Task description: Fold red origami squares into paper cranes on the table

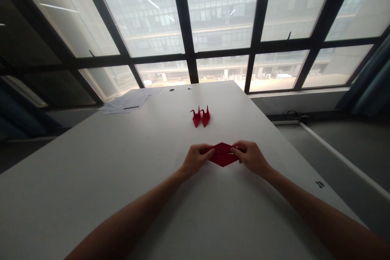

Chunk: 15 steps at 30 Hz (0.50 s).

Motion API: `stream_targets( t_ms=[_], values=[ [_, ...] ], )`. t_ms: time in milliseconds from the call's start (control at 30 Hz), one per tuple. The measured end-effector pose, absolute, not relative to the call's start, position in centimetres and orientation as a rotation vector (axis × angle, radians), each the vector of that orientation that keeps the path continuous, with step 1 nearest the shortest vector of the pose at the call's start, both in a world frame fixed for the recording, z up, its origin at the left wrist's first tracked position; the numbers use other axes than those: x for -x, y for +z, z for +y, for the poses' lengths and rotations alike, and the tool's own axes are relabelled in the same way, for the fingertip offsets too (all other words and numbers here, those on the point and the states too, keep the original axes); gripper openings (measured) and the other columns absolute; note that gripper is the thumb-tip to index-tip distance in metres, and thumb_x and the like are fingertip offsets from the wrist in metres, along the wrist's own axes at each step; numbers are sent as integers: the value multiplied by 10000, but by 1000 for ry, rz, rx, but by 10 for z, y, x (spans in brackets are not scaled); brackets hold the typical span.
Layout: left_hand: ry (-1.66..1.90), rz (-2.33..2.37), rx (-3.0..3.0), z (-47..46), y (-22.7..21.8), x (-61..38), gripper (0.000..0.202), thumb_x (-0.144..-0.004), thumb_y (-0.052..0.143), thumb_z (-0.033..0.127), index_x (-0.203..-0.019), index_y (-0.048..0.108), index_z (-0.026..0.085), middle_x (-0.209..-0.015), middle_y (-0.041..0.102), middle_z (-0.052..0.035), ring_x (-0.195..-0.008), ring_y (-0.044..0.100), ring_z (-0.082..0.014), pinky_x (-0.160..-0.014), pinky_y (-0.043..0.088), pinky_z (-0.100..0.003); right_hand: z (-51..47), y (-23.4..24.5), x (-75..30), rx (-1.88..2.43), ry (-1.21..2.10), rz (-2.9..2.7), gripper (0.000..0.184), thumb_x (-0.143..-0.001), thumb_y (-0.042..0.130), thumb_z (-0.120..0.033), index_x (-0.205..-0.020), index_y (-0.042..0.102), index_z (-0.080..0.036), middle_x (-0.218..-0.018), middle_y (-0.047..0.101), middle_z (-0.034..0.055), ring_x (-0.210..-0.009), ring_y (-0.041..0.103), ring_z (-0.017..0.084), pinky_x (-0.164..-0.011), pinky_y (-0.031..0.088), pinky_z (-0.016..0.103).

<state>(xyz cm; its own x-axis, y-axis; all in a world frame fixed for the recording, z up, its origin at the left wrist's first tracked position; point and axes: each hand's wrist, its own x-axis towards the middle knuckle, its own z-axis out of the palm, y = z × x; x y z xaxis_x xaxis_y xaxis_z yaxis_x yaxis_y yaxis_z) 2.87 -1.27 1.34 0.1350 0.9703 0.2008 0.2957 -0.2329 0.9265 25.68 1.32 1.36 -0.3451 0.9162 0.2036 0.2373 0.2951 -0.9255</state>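
A folded piece of red paper (222, 160), diamond-shaped with a slit towards its right side, is held between my two hands a little above the white table. My left hand (198, 158) pinches its left corner, thumb on top. At the opposite corner my right hand (249, 155) has the paper pinched between thumb and fingers. Just beyond them two red paper cranes stand side by side, one on the left (196, 119) and one on the right (206, 118). Parts of both paper corners are hidden by my fingers.
The white table (91, 178) stretches away towards large windows. White paper sheets (128, 100) lie at its far left, with a dark pen-like stick (131, 108) on them. A small dark mark (319, 184) is near the right edge. Blue curtains hang at both sides.
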Motion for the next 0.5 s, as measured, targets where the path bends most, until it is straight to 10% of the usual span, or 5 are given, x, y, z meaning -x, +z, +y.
stream_targets(
  t_ms=[233, 500],
  values=[
    [1099, 1474, -2391, -19, 12, -33, 341, -901, 591, 167, -1226, 655, 250, -1271, 654, -62, -1180, 593, -234, -1036, 456, -418, 18, 0, -254, 1258, 656, -1952, 178, -868, 596, -307, -816, 730, -201, -746, 712, 38, -688, 631, 183, -654, 466, 287],
    [676, 1219, -2636, -25, 12, -35, 283, -948, 581, 284, -1222, 652, 267, -1275, 656, -34, -1174, 593, -221, -1040, 445, -373, 22, -1, -252, 1207, 256, -2124, 258, -900, 514, -168, -1060, 714, -201, -1106, 696, 80, -1066, 592, 223, -967, 438, 353]
  ],
)
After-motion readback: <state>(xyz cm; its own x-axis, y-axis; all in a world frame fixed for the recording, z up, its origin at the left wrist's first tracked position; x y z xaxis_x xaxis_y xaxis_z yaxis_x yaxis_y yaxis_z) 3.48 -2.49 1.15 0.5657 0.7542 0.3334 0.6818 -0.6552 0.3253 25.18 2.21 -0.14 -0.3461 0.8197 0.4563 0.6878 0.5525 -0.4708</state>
